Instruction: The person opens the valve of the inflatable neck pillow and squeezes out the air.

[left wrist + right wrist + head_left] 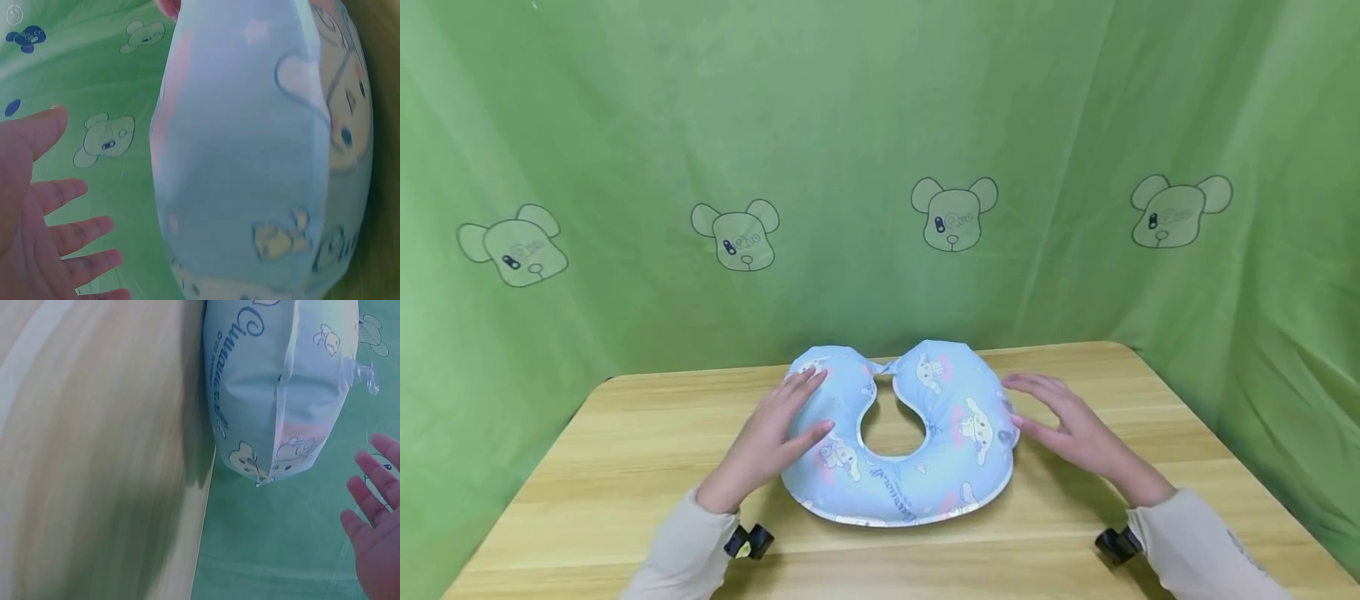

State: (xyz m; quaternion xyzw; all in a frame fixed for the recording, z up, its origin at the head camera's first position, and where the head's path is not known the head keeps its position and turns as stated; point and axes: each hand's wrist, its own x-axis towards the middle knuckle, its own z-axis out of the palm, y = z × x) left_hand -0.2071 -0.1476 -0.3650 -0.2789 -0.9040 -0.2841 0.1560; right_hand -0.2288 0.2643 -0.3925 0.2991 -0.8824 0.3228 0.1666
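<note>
A light-blue inflatable neck pillow (895, 492) with white cartoon dogs lies on the wooden table, its opening facing the far side. It looks puffed up, with a seam round its edge. My left hand (769, 437) is at its left side, fingers spread; the left wrist view shows this hand (37, 212) with a gap to the pillow (237, 150). Beside the right edge is my right hand (1075, 425), thumb and fingers apart. The right wrist view shows a clear valve (364, 376) standing out from the pillow, with the right hand (381, 519) apart from it.
The light wooden table (647, 467) has rounded far corners. A green curtain (850, 167) with printed bear heads hangs behind it and on both sides. A black wrist device (748, 542) sits at the left cuff, another black device (1117, 546) at the right.
</note>
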